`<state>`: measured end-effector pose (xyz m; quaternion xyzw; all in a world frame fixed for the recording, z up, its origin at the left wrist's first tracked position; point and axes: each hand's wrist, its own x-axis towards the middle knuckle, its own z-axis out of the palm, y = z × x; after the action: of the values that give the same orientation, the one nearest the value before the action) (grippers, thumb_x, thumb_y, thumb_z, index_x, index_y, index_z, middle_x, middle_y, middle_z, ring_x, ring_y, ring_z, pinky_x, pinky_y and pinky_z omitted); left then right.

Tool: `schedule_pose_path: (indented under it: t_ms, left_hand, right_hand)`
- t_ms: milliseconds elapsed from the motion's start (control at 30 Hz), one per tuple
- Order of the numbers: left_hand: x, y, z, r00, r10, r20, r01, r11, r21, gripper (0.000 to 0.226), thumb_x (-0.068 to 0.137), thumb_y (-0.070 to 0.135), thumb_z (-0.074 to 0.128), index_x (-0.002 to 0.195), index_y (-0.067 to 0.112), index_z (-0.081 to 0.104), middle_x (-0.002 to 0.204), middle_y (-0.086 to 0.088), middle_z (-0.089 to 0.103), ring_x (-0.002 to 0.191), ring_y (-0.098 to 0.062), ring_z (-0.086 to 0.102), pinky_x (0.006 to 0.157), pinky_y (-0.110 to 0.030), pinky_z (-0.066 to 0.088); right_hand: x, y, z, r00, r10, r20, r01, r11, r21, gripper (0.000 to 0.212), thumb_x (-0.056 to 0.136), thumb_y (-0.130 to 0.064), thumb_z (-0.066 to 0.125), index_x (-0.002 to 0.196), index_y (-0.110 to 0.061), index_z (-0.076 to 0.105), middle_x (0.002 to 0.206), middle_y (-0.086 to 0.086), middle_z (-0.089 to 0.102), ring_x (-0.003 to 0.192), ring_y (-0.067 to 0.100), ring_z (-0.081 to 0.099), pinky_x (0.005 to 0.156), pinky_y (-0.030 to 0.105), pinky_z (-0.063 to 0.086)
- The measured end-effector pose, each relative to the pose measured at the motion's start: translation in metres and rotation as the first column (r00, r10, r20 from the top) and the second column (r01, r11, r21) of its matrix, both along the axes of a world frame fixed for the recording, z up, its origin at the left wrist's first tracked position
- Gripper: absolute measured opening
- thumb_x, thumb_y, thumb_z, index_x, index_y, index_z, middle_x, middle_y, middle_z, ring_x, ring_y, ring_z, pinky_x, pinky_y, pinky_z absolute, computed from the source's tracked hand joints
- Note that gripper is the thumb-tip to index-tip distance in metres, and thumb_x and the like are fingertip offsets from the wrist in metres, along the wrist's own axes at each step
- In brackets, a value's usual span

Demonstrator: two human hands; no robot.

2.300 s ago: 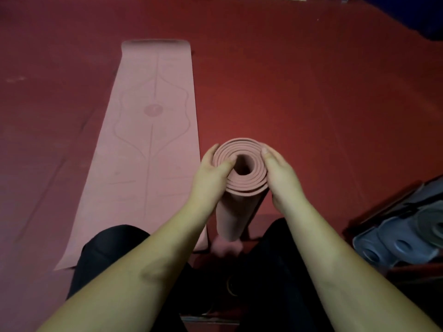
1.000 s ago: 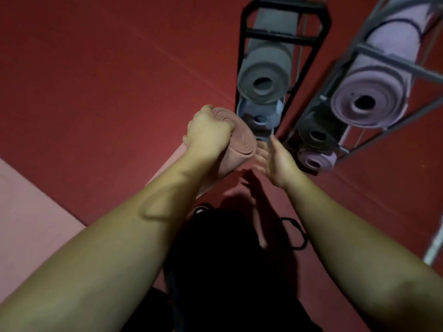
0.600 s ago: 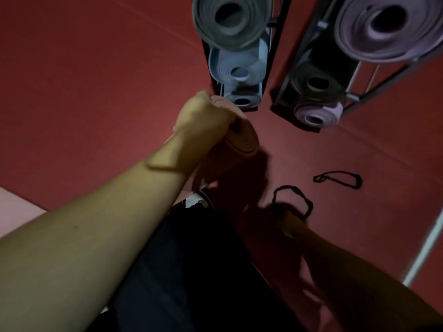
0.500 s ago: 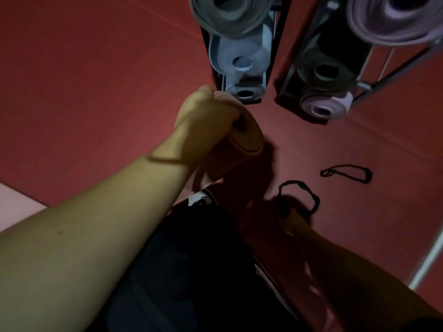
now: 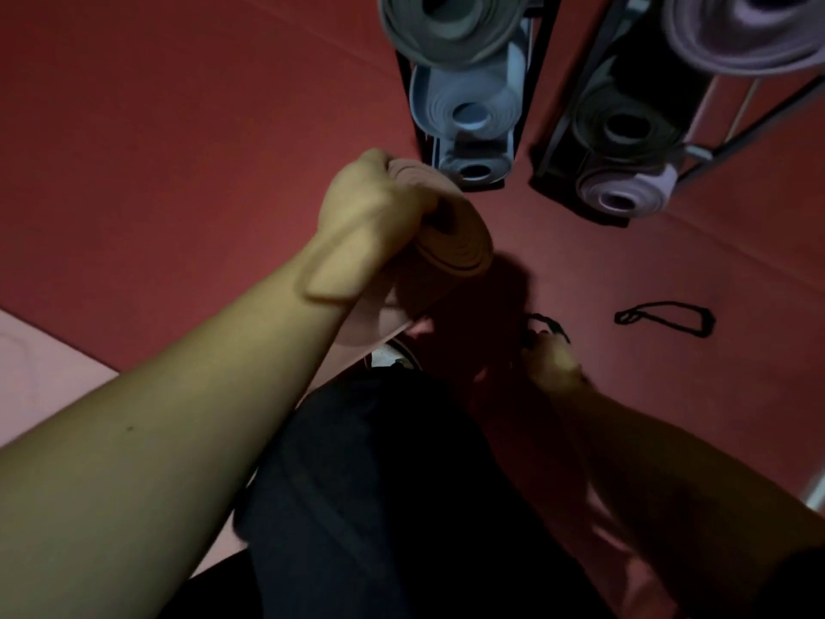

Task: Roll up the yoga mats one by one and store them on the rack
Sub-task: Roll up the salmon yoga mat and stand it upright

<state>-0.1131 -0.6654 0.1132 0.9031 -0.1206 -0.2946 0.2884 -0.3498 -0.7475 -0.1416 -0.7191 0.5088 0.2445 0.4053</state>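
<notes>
Gripping the top end of a rolled pink mat [image 5: 446,243], the left hand [image 5: 375,203] has its fingers curled round the roll's rim, the thumb side tucked toward the hollow centre. The roll stands tilted, its spiral end facing up and to the right, its lower end down by a shoe [image 5: 393,355] at the edge of the dark trouser leg [image 5: 379,484]. The right hand [image 5: 553,364] is low over the red floor [image 5: 178,127], in shadow, its fingertips at a black strap loop [image 5: 547,326]; they seem to pinch it, though the dimness and blur keep that from being sure. A second strap loop [image 5: 665,319] lies flat on the floor to the right, well apart from the hand. Two racks stand ahead. The left rack [image 5: 535,73], black-framed, holds a grey mat [image 5: 451,33] on top, a light blue mat [image 5: 468,109] under it, and another bluish one [image 5: 475,167] at the bottom. The right rack [image 5: 732,136], with paler bars, holds a lilac mat [image 5: 741,33] on top, a dark grey mat [image 5: 625,127] in the middle and a small lilac mat [image 5: 625,194] lowest. All of them show their spiral ends. A flat pink mat [image 5: 40,373] lies on the floor at the left edge, partly behind the left forearm.
</notes>
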Motion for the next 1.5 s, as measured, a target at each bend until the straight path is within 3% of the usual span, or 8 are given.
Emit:
schedule_pose_path:
  t_ms: [167, 333, 533, 833, 1033, 1233, 1367, 1500]
  left_hand:
    - [-0.006, 0.032, 0.031, 0.996, 0.078, 0.052, -0.075, 0.996, -0.051, 0.046, 0.066, 0.022, 0.077, 0.111, 0.019, 0.067, 0.094, -0.001, 0.071, 0.090, -0.024, 0.066, 0.078, -0.033, 0.055]
    - [-0.007, 0.085, 0.073, 0.970, 0.229, 0.077, -0.219, 0.967, -0.129, 0.072, 0.051, 0.026, 0.075, 0.122, 0.019, 0.065, 0.099, -0.006, 0.073, 0.090, -0.027, 0.070, 0.078, -0.038, 0.058]
    - [-0.028, 0.186, 0.122, 0.905, 0.398, 0.149, -0.356, 0.902, -0.245, 0.066, 0.052, 0.027, 0.071, 0.117, 0.023, 0.065, 0.093, -0.005, 0.074, 0.087, -0.033, 0.070, 0.072, -0.040, 0.055]
    - [-0.088, 0.311, 0.175, 0.776, 0.618, 0.123, -0.489, 0.713, -0.502, 0.062, 0.062, 0.022, 0.067, 0.123, 0.022, 0.057, 0.110, 0.000, 0.068, 0.093, -0.016, 0.064, 0.085, -0.031, 0.051]
    - [-0.103, 0.350, 0.175, 0.722, 0.688, 0.075, -0.527, 0.617, -0.584, 0.079, 0.073, 0.013, 0.070, 0.145, 0.025, 0.041, 0.141, 0.001, 0.052, 0.124, -0.018, 0.051, 0.100, -0.028, 0.040]
    - [-0.101, 0.362, 0.160, 0.776, 0.620, 0.116, -0.478, 0.697, -0.535, 0.074, 0.079, 0.005, 0.064, 0.148, 0.023, 0.044, 0.145, 0.003, 0.051, 0.132, -0.013, 0.048, 0.106, -0.025, 0.037]
    - [-0.093, 0.370, 0.158, 0.740, 0.653, 0.162, -0.509, 0.701, -0.499, 0.033, 0.077, 0.009, 0.066, 0.107, 0.023, 0.065, 0.115, 0.000, 0.065, 0.107, -0.019, 0.059, 0.087, -0.029, 0.045]
    - [-0.084, 0.375, 0.154, 0.690, 0.700, 0.183, -0.542, 0.668, -0.509, 0.029, 0.076, 0.012, 0.067, 0.104, 0.021, 0.065, 0.112, 0.001, 0.064, 0.101, -0.018, 0.057, 0.082, -0.027, 0.042]
  right_hand:
    - [0.038, -0.006, 0.040, 0.981, -0.078, 0.178, 0.073, 0.997, 0.038, 0.033, 0.090, -0.037, 0.059, 0.109, -0.012, 0.066, 0.105, 0.012, 0.064, 0.096, 0.030, 0.062, 0.082, 0.037, 0.049]
    - [0.099, 0.016, 0.155, 0.892, -0.007, 0.452, -0.004, 1.000, 0.023, 0.008, 0.094, -0.020, 0.057, 0.095, -0.014, 0.062, 0.082, 0.007, 0.062, 0.076, 0.025, 0.059, 0.055, 0.023, 0.043]
    - [0.147, 0.061, 0.302, 0.642, 0.365, 0.674, -0.266, 0.931, -0.250, 0.020, 0.096, -0.032, 0.057, 0.108, -0.017, 0.064, 0.099, -0.002, 0.065, 0.091, 0.016, 0.057, 0.072, 0.031, 0.038]
    - [0.175, 0.181, 0.422, 0.299, 0.720, 0.626, -0.487, 0.679, -0.550, 0.008, 0.095, -0.029, 0.057, 0.098, -0.025, 0.063, 0.087, -0.005, 0.063, 0.086, 0.021, 0.059, 0.071, 0.034, 0.043]
    - [0.189, 0.251, 0.452, 0.078, 0.908, 0.412, -0.565, 0.381, -0.732, 0.025, 0.097, -0.034, 0.053, 0.117, -0.026, 0.065, 0.118, -0.001, 0.068, 0.111, 0.024, 0.061, 0.094, 0.040, 0.047]
    - [0.189, 0.278, 0.461, -0.120, 0.934, 0.337, -0.681, 0.169, -0.712, 0.023, 0.100, -0.026, 0.052, 0.117, -0.019, 0.065, 0.117, 0.002, 0.068, 0.108, 0.021, 0.059, 0.090, 0.033, 0.044]
    - [0.188, 0.278, 0.455, -0.126, 0.970, 0.210, -0.633, 0.085, -0.770, 0.020, 0.097, -0.029, 0.052, 0.113, -0.028, 0.064, 0.113, -0.005, 0.067, 0.112, 0.020, 0.056, 0.094, 0.037, 0.038]
    - [0.187, 0.262, 0.444, -0.045, 0.978, 0.204, -0.613, 0.134, -0.779, 0.015, 0.089, -0.025, 0.056, 0.101, -0.031, 0.063, 0.090, -0.013, 0.059, 0.106, 0.020, 0.051, 0.090, 0.035, 0.029]
